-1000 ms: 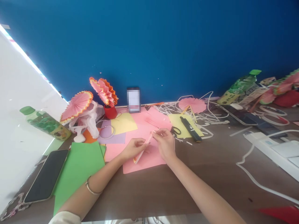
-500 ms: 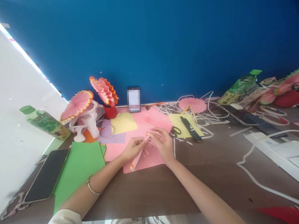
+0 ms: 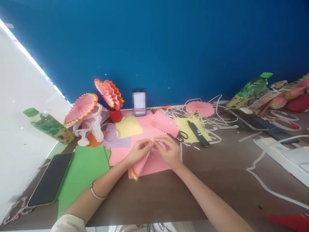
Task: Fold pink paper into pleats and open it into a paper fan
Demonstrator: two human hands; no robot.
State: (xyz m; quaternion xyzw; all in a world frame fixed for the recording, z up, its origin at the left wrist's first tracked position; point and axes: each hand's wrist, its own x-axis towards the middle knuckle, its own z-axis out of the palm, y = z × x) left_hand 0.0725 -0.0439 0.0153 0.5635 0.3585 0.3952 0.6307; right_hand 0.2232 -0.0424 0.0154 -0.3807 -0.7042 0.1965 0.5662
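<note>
Between my two hands is a pleated strip of pink paper point(image 3: 141, 165) with yellow and orange edges, slanting down toward the table's front. My left hand point(image 3: 138, 150) is closed on its upper part, thumb on top. The fingers of my right hand point(image 3: 168, 149) pinch the upper tip from the other side. The lower end of the pleats fans out slightly. Beneath my hands lie pink sheets point(image 3: 120, 157) on the brown table. Part of the strip is hidden by my left fingers.
Scissors point(image 3: 182, 134) and a black marker-like tool point(image 3: 198, 133) lie to the right. Green paper point(image 3: 83, 170), a phone point(image 3: 50, 180) and a bottle point(image 3: 49, 125) are at left. A folded paper flower point(image 3: 109, 93) stands behind, near a propped phone point(image 3: 139, 102). White cords point(image 3: 173, 113) tangle by the wall.
The lower end of the pleated paper has spread from a narrow strip into a small fan. My fingers have closed nearer together at its upper tip.
</note>
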